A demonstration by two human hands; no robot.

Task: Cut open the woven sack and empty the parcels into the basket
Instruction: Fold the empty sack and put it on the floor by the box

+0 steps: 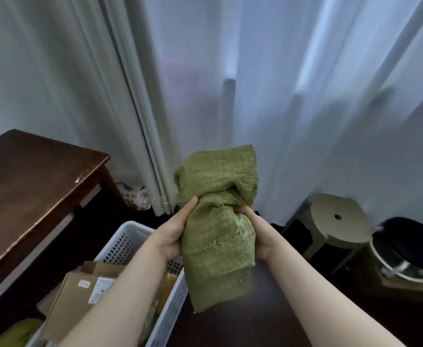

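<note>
You held the green woven sack (218, 221) bunched up in the air between both hands, just beyond the right rim of the white basket (127, 236). Your left hand (174, 231) was closed around its left side and your right hand (255, 234) gripped the right side, fingers hidden behind the cloth. The basket held cardboard parcels (80, 294) against its left wall. A brown table (30, 184) stood left of it, a stool (335, 221) to the right.
</note>
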